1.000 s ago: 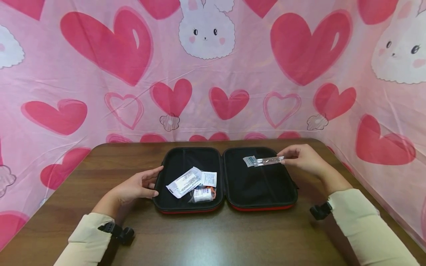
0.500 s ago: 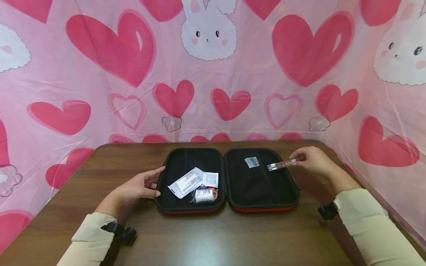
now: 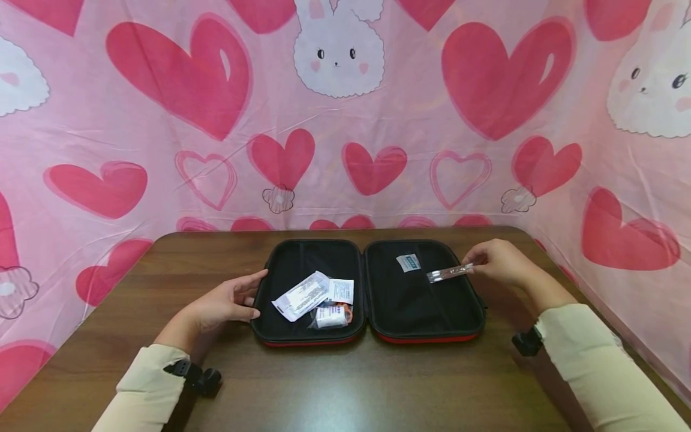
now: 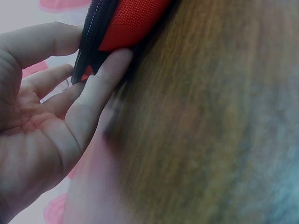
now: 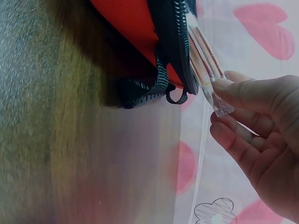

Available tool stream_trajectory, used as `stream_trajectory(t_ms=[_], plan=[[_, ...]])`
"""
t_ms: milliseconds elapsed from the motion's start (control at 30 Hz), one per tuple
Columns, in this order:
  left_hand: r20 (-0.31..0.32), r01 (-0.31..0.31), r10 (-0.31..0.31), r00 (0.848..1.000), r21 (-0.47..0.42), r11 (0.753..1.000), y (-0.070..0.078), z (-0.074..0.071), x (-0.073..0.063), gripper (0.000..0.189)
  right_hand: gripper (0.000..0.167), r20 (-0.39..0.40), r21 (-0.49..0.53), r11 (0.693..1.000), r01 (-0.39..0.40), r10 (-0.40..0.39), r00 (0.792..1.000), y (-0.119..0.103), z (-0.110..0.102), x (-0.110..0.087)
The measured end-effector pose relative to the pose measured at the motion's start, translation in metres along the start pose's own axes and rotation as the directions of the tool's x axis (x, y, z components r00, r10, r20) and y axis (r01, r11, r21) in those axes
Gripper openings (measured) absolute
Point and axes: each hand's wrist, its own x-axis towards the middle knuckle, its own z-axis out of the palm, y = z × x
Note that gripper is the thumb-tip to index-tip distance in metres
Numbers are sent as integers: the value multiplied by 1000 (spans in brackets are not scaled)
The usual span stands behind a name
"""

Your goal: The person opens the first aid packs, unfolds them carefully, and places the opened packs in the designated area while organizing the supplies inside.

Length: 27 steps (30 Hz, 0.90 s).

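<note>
A black-lined zip case (image 3: 421, 312) with a red outside lies open flat in the head view. My right hand (image 3: 502, 261) pinches one end of a slim clear packet of sticks with brown contents (image 3: 449, 273), low over the right half; they look like swabs. In the right wrist view, thumb and fingers grip the packet's end (image 5: 203, 56) beside the zipper edge. My left hand (image 3: 224, 305) rests against the case's left edge, index finger and thumb touching it apart from each other. The left wrist view shows these fingertips at the zipper and red side (image 4: 133, 23).
A small blue-and-white sachet (image 3: 408, 263) lies in the right half. The left half holds a white wrapped packet (image 3: 302, 296), a white printed sachet (image 3: 341, 291) and a bagged white roll (image 3: 332, 317) with something orange. Brown tabletop (image 3: 335, 384) surrounds the case; a pink curtain hangs behind.
The clear packet came away from the blue-and-white sachet, which stays in the right half. My right hand moved right with the packet, then slightly back left. My left hand keeps its place.
</note>
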Motion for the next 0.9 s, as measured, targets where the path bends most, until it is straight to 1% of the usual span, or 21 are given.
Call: stream_trajectory(t_ms=[267, 400, 600, 900], plan=[[-2, 7, -7, 1000, -2, 1000, -1, 0, 1, 92, 14, 54, 37, 999, -10, 8, 999, -5, 3, 6], [-6, 19, -19, 1000, 0, 1000, 2, 0, 0, 93, 14, 87, 52, 999, 7, -11, 996, -6, 4, 10], [-8, 26, -26, 1000, -3, 1000, 3, 0, -1, 93, 10, 156, 85, 996, 31, -44, 987, -10, 6, 17], [-6, 27, -27, 1000, -8, 1000, 3, 0, 1, 93, 13, 198, 147, 989, 15, -44, 979, -21, 16, 26]])
